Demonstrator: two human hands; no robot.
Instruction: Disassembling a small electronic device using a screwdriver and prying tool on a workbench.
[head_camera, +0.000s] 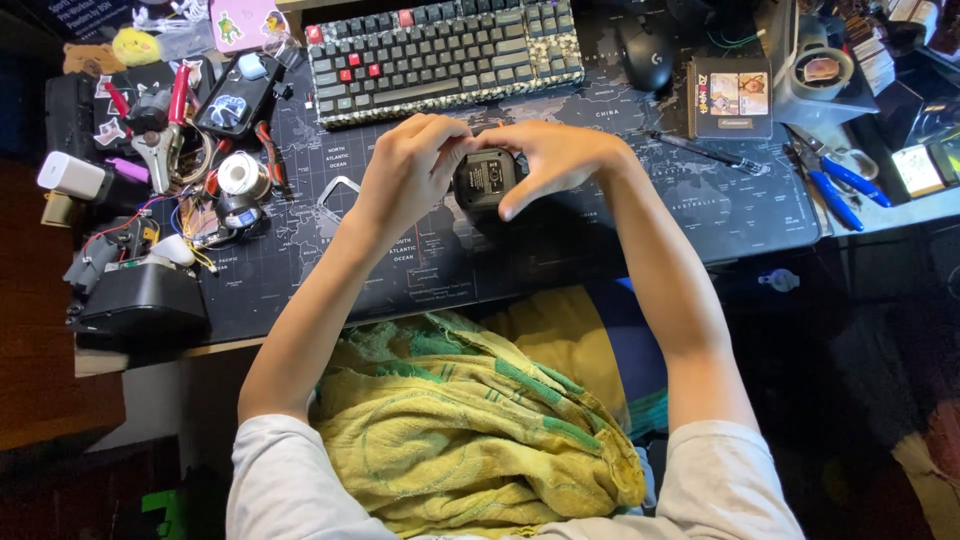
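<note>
Both my hands meet over the dark world-map desk mat (640, 215) around a small black rounded device (487, 180), seen from its underside with a label. My left hand (412, 168) curls against its left side, fingertips pinching at its top edge. My right hand (555, 158) wraps its right side, index finger stretched down along it. The device is lifted slightly off the mat between the two hands.
A keyboard (445, 55) with red keys lies beyond the hands, a black mouse (645, 52) to its right. A screwdriver (705, 152), blue pliers (835, 190) and a game cartridge (730, 97) lie right. Wires, solder spool (240, 175) and tools clutter the left. A yellow-green towel (460, 420) covers my lap.
</note>
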